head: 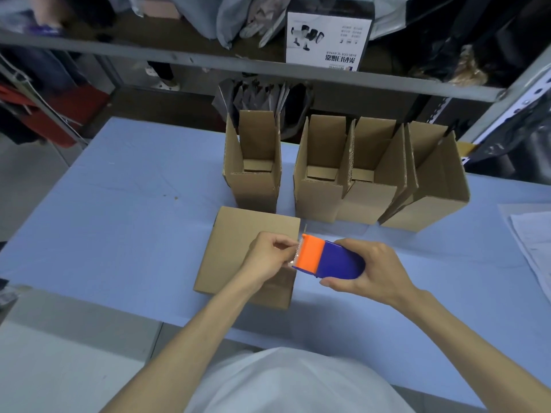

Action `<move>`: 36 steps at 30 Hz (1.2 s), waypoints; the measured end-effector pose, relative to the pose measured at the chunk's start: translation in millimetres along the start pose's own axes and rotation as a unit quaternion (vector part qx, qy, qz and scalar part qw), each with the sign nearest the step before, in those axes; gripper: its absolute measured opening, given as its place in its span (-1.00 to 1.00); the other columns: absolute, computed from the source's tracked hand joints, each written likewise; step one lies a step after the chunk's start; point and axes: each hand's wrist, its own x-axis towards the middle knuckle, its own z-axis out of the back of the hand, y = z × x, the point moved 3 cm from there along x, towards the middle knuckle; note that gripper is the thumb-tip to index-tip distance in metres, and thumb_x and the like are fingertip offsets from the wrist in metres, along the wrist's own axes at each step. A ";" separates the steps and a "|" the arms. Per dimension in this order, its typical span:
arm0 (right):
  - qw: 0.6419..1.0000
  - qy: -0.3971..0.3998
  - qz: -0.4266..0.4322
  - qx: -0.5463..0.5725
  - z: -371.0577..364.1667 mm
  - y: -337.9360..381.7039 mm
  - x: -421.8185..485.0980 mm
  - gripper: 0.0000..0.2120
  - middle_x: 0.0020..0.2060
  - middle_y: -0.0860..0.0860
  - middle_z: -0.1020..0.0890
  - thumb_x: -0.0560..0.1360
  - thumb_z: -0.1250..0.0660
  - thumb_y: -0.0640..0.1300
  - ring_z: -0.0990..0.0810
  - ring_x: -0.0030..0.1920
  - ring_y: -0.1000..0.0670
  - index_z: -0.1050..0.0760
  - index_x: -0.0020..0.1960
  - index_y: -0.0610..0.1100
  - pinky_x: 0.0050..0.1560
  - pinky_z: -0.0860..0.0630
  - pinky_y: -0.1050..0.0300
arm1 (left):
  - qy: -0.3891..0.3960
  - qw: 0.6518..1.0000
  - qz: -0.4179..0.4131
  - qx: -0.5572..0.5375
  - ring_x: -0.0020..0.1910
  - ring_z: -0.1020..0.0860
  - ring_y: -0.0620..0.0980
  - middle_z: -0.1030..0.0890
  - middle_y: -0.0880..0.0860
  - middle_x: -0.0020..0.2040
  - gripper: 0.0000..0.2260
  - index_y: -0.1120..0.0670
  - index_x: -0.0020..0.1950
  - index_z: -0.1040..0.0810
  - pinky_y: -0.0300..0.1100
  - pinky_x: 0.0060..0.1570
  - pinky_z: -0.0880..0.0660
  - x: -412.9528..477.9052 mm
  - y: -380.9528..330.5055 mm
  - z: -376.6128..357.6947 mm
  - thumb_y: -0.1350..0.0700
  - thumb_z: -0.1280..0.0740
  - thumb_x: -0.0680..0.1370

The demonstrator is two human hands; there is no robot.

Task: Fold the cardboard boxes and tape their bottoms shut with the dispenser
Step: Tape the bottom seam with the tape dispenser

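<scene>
step: taping, start of strip | left hand pinches tape end at dispenser teeth | right hand grips dispenser | box lies on desk beneath hands | next: probably stick end to box, pull across

The one camera rode on the person's head, facing forward and tilted steeply down over the blue desk. It sat close: the white shirt filled the bottom edge, and the left hand and right hand lay near the middle of the view. The wide lens bowed the metal shelf running across the top, beyond the desk's far edge.
</scene>
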 end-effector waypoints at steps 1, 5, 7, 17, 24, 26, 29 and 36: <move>1.000 0.001 0.000 0.001 -0.7 0.2 0.6 -0.36 -0.12 0.13 -0.65 0.20 -0.41 0.40 -0.57 -0.20 0.11 -0.53 0.09 -0.01 -0.27 -0.47 0.33 | -0.006 1.000 0.000 0.006 -0.06 -0.66 0.09 -0.69 0.12 -0.10 -0.86 0.20 -0.01 -0.67 -0.05 -0.02 -0.61 0.5 0.2 0.2 0.15 -0.36 0.56; 1.000 0.012 -0.009 -0.004 -2.8 -1.4 3.6 -0.39 -0.16 0.17 -0.62 0.20 -0.42 0.39 -0.53 -0.24 0.16 -0.53 0.07 0.00 -0.29 -0.40 0.39 | -0.044 0.998 0.013 0.033 -0.10 -0.66 0.05 -0.69 0.11 -0.12 -0.91 0.15 -0.05 -0.66 -0.08 -0.05 -0.62 4.4 2.4 3.1 0.14 -0.41 0.53; 1.000 0.021 -0.017 -0.007 -4.1 -2.6 5.3 -0.43 -0.22 0.23 -0.55 0.21 -0.45 0.37 -0.48 -0.29 0.24 -0.52 0.05 0.02 -0.31 -0.32 0.44 | -0.068 0.997 0.026 0.021 -0.13 -0.67 0.07 -0.68 0.12 -0.19 -0.93 0.09 -0.18 -0.62 -0.11 -0.11 -0.63 6.8 2.8 6.6 0.17 -0.46 0.49; 0.994 0.064 -0.067 -0.056 12.2 -41.6 -10.7 -0.49 -0.27 0.20 -0.58 0.19 -0.43 0.38 -0.55 -0.27 0.10 -0.51 -0.03 0.07 -0.30 -0.50 0.20 | -0.152 0.983 0.040 0.091 -0.28 -0.62 -0.06 -0.65 0.00 -0.32 -0.89 0.09 -0.27 -0.64 -0.26 -0.26 -0.53 20.7 14.6 48.6 0.14 -0.53 0.41; 0.985 0.102 -0.080 -0.114 10.4 -59.2 -0.4 -0.55 -0.37 0.20 -0.54 0.22 -0.39 0.39 -0.48 -0.36 0.17 -0.49 -0.11 0.09 -0.41 -0.31 0.29 | -0.152 0.980 0.010 0.125 -0.28 -0.60 -0.06 -0.62 -0.01 -0.37 -0.87 0.01 -0.28 -0.60 -0.22 -0.24 -0.50 26.1 23.0 28.5 0.08 -0.52 0.41; 0.982 0.113 -0.081 -0.125 7.9 -63.5 2.0 -0.51 -0.33 0.16 -0.58 0.22 -0.36 0.42 -0.51 -0.33 0.10 -0.50 -0.10 0.05 -0.37 -0.42 0.22 | -0.147 0.980 0.006 0.136 -0.29 -0.57 -0.09 -0.59 -0.05 -0.40 -0.88 0.03 -0.25 -0.61 -0.22 -0.22 -0.48 26.9 23.1 26.2 0.08 -0.52 0.41; 0.978 0.128 -0.084 -0.140 3.9 -65.5 6.8 -0.47 -0.27 0.10 -0.62 0.22 -0.34 0.43 -0.55 -0.26 0.04 -0.50 -0.07 0.02 -0.26 -0.54 0.10 | -0.138 0.978 0.009 0.154 -0.27 -0.59 -0.07 -0.59 -0.06 -0.40 -0.90 0.06 -0.21 -0.62 -0.14 -0.15 -0.57 27.0 24.2 23.8 0.09 -0.51 0.40; 0.976 0.138 -0.083 -0.148 -6.9 -69.2 10.9 -0.49 -0.23 0.10 -0.62 0.24 -0.38 0.40 -0.55 -0.22 0.03 -0.49 -0.04 0.02 -0.25 -0.52 0.13 | -0.149 0.969 0.000 0.198 -0.24 -0.60 -0.09 -0.61 -0.10 -0.37 -0.87 -0.01 -0.24 -0.58 -0.18 -0.17 -0.53 25.4 28.6 20.4 0.07 -0.53 0.37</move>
